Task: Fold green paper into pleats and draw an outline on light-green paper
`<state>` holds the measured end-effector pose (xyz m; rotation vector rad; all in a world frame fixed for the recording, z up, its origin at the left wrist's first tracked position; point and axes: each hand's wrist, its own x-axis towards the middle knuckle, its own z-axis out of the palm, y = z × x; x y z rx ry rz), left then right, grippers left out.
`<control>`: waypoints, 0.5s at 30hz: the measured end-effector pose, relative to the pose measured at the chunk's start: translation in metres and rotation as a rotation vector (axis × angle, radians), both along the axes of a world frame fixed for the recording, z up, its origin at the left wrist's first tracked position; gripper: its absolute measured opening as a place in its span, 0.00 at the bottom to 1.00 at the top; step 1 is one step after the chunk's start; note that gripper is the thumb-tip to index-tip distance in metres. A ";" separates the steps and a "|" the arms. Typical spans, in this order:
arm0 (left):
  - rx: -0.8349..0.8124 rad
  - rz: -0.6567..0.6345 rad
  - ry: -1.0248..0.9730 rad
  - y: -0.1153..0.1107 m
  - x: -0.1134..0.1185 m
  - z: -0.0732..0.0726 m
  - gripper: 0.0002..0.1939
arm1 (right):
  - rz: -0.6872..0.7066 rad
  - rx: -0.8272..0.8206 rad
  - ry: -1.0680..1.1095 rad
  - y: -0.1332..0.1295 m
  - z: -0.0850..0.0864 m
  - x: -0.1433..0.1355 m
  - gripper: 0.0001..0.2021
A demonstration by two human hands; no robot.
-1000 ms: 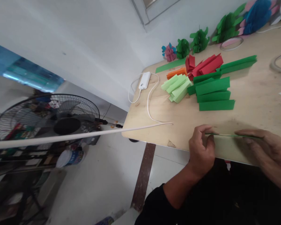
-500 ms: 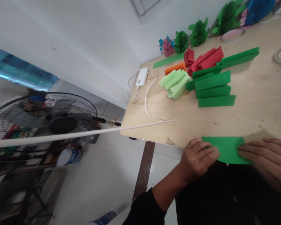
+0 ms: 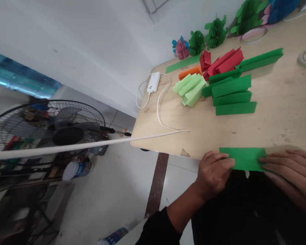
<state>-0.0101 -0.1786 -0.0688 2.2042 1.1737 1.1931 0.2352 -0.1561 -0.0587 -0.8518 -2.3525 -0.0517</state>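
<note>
A green sheet of paper (image 3: pixel 247 158) lies at the table's near edge, in front of my body. My left hand (image 3: pixel 213 173) pinches its left end, with the fingers curled over the top. At the right end, my right hand (image 3: pixel 293 172) grips the sheet with long, nearly straight fingers on top; its thumb is mostly hidden below. Farther up the table are folded dark green papers (image 3: pixel 234 105). Light green folded papers (image 3: pixel 192 89), red folded papers (image 3: pixel 225 63) and orange folded paper (image 3: pixel 190 72) lie beside them.
A white power bank (image 3: pixel 154 82) with a white cable (image 3: pixel 160 119) lies at the left; the cable runs off past the table edge. Several paper figures (image 3: pixel 216 33) stand along the wall. Tape rolls (image 3: pixel 253 41) lie at the right. A black fan (image 3: pixel 68 136) stands left of the table.
The near edge of the green paper has drawn upward, so the visible sheet is narrower. My left fingers have shifted slightly left along it. The view has tilted a little.
</note>
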 end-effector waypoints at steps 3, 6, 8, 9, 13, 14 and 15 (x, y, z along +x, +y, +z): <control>-0.028 0.096 -0.090 0.000 0.004 0.001 0.09 | -0.077 -0.045 0.020 -0.001 0.001 -0.004 0.11; -0.114 0.219 -0.157 -0.002 0.010 0.003 0.07 | -0.167 -0.096 0.031 -0.001 -0.002 -0.006 0.13; -0.177 0.290 -0.183 -0.004 0.015 0.003 0.08 | -0.221 -0.109 0.021 0.000 -0.004 -0.008 0.14; -0.200 0.321 -0.192 -0.005 0.017 0.004 0.09 | -0.249 -0.113 0.016 0.001 -0.005 -0.010 0.14; -0.225 0.433 -0.173 -0.006 0.025 0.006 0.13 | -0.340 -0.111 0.005 0.002 -0.003 -0.017 0.15; -0.212 0.455 -0.156 -0.005 0.026 0.006 0.14 | -0.356 -0.112 0.003 0.002 -0.002 -0.018 0.15; -0.187 0.469 -0.138 -0.005 0.027 0.006 0.16 | -0.368 -0.113 0.002 0.002 -0.002 -0.020 0.15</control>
